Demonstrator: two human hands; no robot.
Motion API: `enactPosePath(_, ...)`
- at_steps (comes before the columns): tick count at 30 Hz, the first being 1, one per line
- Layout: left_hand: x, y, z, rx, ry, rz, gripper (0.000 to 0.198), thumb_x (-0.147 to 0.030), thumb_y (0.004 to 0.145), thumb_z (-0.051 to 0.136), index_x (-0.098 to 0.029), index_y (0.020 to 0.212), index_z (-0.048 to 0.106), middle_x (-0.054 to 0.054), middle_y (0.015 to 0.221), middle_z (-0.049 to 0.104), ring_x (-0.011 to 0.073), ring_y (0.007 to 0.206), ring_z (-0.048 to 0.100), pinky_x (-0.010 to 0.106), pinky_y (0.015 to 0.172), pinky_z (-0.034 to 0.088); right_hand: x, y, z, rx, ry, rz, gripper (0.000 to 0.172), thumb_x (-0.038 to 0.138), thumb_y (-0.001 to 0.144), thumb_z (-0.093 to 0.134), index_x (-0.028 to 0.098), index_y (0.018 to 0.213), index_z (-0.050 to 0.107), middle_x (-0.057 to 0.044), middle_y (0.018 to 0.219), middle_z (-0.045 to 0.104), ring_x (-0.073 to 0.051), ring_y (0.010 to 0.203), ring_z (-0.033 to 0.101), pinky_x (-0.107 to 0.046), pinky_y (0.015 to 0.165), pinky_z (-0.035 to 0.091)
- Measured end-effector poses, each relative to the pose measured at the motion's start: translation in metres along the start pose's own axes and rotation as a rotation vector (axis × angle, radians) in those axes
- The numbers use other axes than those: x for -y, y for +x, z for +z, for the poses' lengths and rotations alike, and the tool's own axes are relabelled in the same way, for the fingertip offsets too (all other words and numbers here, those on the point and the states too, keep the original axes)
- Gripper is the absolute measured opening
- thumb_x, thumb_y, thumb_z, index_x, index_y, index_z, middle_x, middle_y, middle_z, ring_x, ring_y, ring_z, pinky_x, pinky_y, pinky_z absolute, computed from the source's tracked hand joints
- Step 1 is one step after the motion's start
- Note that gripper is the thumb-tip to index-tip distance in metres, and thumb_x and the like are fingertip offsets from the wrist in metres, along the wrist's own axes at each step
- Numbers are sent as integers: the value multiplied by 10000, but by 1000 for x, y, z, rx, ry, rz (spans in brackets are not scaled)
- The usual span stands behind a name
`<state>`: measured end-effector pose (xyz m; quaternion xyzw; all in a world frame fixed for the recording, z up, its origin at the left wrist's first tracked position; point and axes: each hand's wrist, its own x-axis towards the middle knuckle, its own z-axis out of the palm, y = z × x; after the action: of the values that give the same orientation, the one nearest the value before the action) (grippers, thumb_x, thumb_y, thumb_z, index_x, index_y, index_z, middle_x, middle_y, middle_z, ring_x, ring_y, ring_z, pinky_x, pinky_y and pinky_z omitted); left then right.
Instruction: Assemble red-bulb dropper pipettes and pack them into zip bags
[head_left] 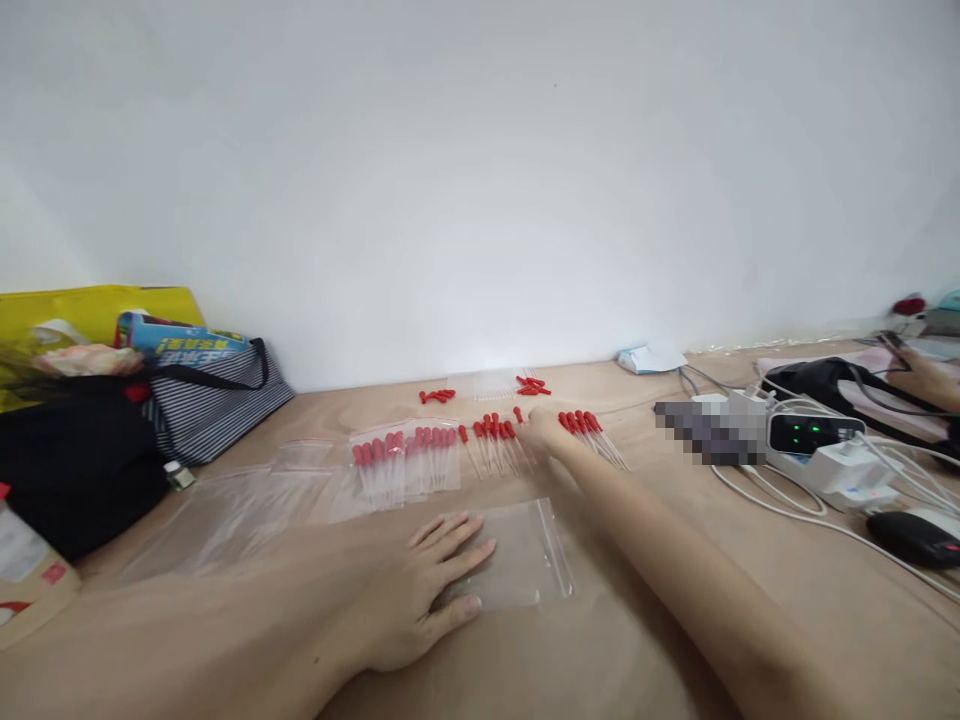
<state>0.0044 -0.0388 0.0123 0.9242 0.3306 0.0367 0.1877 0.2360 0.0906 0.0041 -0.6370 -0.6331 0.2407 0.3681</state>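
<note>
My left hand [427,590] lies spread on the table, its fingers over the left part of a clear zip bag [517,555]. Farther back, my right hand [546,432] reaches in beside a red-capped dropper [518,414]; its fingers are too small and hidden to read. Left of it lie several loose droppers with red bulbs [493,428], and right of it another group of droppers [581,422]. Clear bags holding droppers [382,455] lie to the left. Loose red bulbs [437,397] and more red bulbs [532,385] are near the wall, with clear tubes [493,396] between them.
Flat clear bags [225,510] cover the table's left part. Beyond them stand a striped bag [217,400], a black bag [75,450] and a small bottle [178,474]. At right are a power strip with cables [832,465], a black mouse [913,538] and another person's hand [919,375].
</note>
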Motion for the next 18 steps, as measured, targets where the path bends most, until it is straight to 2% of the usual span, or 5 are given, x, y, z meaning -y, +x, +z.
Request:
enactPosePath(4, -4, 0, 5, -27, 50, -54, 416, -416, 881, 306, -360, 1292, 270, -19, 1397, 205, 234, 1279, 183, 479, 1030, 160, -8, -28, -23, -64, 70, 35, 616, 140, 700, 504, 114, 1261, 252, 6, 651, 531, -151, 618, 548, -262, 566, 431)
enactPosePath(7, -3, 0, 8, -66, 48, -60, 408, -391, 891, 287, -351, 1296, 275, -18, 1399, 213, 227, 1278, 190, 460, 1032, 178, -19, -60, -34, -122, 348, -16, 708, 169, 691, 488, 183, 1293, 115, 74, 599, 434, -98, 453, 478, -230, 468, 407)
enactPosePath(12, 5, -1, 13, -184, 6, -101, 447, -408, 865, 338, -306, 1300, 305, 7, 1401, 232, 244, 1278, 186, 456, 1021, 223, -33, -102, -32, -177, 606, 38, 646, 282, 692, 538, 215, 1213, 162, 72, 616, 435, -108, 452, 506, -240, 430, 418)
enactPosePath(15, 9, -2, 16, -178, 12, -103, 497, -442, 824, 406, -293, 1292, 325, 31, 1372, 302, 259, 1251, 251, 464, 1007, 249, -36, -113, -25, -199, 710, 63, 607, 381, 681, 567, 222, 1133, 195, 68, 616, 474, -117, 477, 531, -258, 457, 450)
enactPosePath(18, 11, 0, 18, -188, 0, -84, 521, -441, 814, 423, -276, 1296, 314, 44, 1350, 342, 253, 1222, 307, 446, 993, 283, -36, -117, -19, -166, 833, 74, 555, 481, 667, 565, 235, 1037, 232, 60, 639, 516, -113, 495, 549, -269, 488, 467)
